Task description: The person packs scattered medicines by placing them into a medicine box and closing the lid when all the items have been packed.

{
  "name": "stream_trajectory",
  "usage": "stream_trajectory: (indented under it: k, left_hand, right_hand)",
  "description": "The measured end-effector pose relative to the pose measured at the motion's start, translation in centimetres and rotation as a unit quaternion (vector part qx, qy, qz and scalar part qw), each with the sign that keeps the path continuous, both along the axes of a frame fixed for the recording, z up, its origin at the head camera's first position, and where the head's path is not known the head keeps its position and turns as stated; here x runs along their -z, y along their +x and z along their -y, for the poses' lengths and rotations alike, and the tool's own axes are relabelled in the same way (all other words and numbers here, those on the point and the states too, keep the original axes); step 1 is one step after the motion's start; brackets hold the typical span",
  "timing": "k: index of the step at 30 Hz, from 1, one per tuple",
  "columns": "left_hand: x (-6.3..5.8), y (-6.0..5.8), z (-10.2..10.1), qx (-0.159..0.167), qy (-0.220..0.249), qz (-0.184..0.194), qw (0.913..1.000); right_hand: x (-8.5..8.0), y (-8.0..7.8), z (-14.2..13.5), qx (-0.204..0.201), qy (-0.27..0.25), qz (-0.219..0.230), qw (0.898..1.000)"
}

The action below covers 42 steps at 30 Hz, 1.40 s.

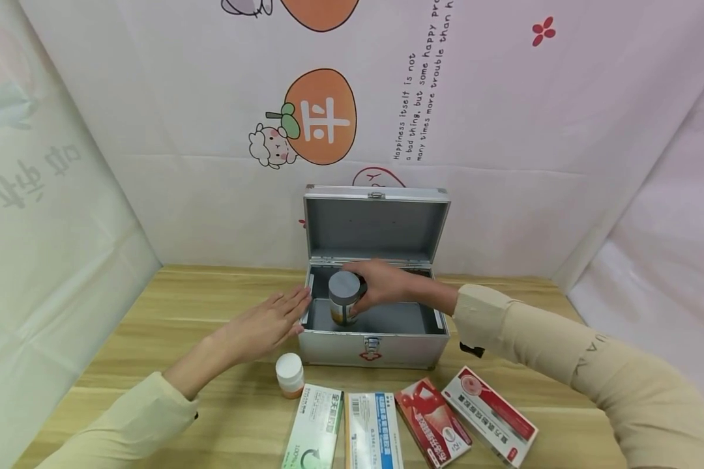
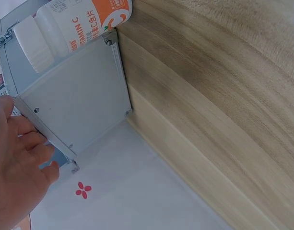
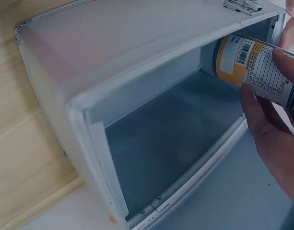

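Note:
A silver metal case (image 1: 337,350) stands on the table with its lid (image 1: 381,228) raised. Inside its left part, my right hand (image 1: 381,283) grips a jar with a dark grey cap (image 1: 344,286). In the right wrist view, the jar's orange and white label (image 3: 252,64) shows between thumb and fingers, at the case's end wall. My left hand (image 1: 266,326) rests its fingers on the case's left rim, as the left wrist view (image 2: 17,158) also shows. A white-capped vitamin C bottle (image 1: 290,374) stands just outside the case's front left corner.
In front of the case lie several medicine boxes: a green and white one (image 1: 313,423), a blue and white one (image 1: 374,430), a red one (image 1: 433,422) and a red and white one (image 1: 490,415). A printed cloth (image 1: 475,215) hangs behind.

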<state>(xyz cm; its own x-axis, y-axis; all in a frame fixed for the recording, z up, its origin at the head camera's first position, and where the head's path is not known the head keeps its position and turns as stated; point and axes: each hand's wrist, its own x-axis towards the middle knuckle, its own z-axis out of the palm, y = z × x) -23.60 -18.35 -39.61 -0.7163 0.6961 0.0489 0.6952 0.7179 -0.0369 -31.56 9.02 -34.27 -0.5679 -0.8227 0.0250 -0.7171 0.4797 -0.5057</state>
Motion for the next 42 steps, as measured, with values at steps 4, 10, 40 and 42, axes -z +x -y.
stream_trajectory:
  k: [4,10,40,42]
  left_hand:
    - [0.1,0.0,0.2,0.001,0.003,0.000,1.0000]
    - [0.2,0.1,0.4,0.000,0.002,0.002,1.0000]
    - [0.1,0.1,-0.1,-0.001,0.006,0.004,1.0000]
    - [0.2,0.1,-0.1,-0.003,0.004,0.006,1.0000]
  right_hand:
    - [0.7,-0.4,0.8,-0.019,0.001,-0.001,1.000]
    - [1.7,-0.7,1.9,-0.041,0.033,0.013,0.999]
    - [3.0,-1.3,5.2,-0.059,0.143,0.034,0.987]
    - [3.2,-1.3,5.3,-0.061,0.147,0.031,0.987]
